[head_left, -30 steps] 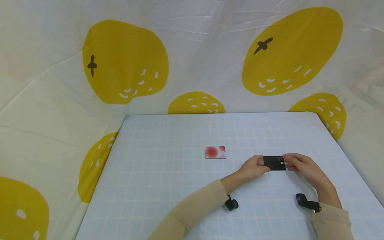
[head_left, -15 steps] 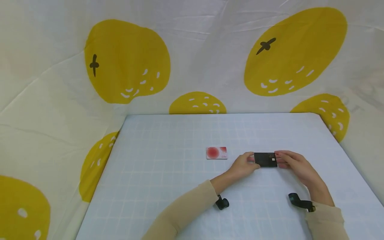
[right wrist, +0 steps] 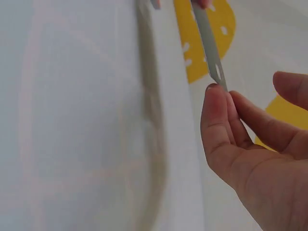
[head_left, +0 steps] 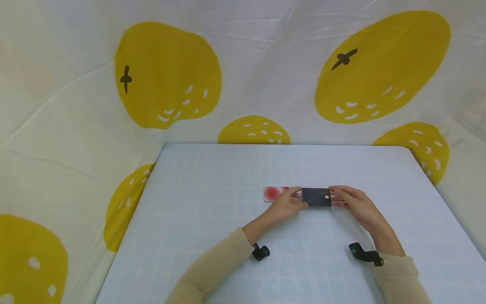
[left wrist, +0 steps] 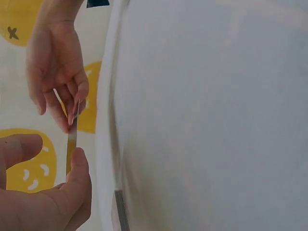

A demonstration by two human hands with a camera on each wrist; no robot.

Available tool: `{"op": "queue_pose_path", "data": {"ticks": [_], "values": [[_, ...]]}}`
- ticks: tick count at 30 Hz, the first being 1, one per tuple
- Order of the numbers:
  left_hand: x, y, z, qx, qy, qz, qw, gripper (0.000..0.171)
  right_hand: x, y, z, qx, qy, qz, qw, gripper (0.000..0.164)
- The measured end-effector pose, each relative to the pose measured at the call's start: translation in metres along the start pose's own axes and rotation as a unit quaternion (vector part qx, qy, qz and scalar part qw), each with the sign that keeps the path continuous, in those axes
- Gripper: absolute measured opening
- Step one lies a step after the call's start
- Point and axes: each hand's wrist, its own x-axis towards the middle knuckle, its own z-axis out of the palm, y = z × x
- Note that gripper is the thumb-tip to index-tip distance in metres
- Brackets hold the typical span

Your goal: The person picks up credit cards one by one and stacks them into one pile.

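Note:
A black bank card point(head_left: 317, 197) with a gold chip and "VIP" lettering is held level between both hands, above the table. My left hand point(head_left: 285, 206) pinches its left end between thumb and fingers. At the right end, fingertips of my right hand point(head_left: 356, 206) grip the card's edge. In both wrist views the card point(left wrist: 71, 149) shows nearly edge-on, a thin strip. A red-and-white card point(head_left: 271, 194) lies on the table just behind my left hand, which covers its right part. Its edge looks thick and layered in the left wrist view.
The table point(head_left: 212, 177) wears a pale blue checked cover. Behind and beside it hangs a white cloth point(head_left: 265, 63) printed with large yellow fruit. Small black wrist cameras point(head_left: 261, 252) sit at both sleeve cuffs.
Both hands have carried the black card leftward and slightly away, close to the red-and-white card, which my left hand now partly hides. The grip on the black card stays the same.

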Motion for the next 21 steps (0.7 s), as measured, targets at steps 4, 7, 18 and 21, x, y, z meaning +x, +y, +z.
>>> {"op": "queue_pose_path", "data": {"ticks": [4,7,18,21], "values": [[-0.006,-0.005,-0.021,-0.007,-0.007,0.007,0.9999,0.059,0.006,-0.007,0.016,0.027,-0.01,-0.007,1.0,0.056],[-0.012,-0.007,-0.037,0.014,0.0,0.013,0.9998,0.058,0.012,-0.012,0.027,0.035,-0.02,-0.014,0.999,0.055],[-0.027,-0.012,-0.078,0.054,0.026,0.017,0.9981,0.057,0.034,-0.03,0.059,0.05,-0.047,-0.021,0.997,0.052],[-0.031,-0.015,-0.086,0.064,0.033,0.013,0.9973,0.057,0.038,-0.035,0.066,0.047,-0.055,-0.022,0.997,0.052]]}}
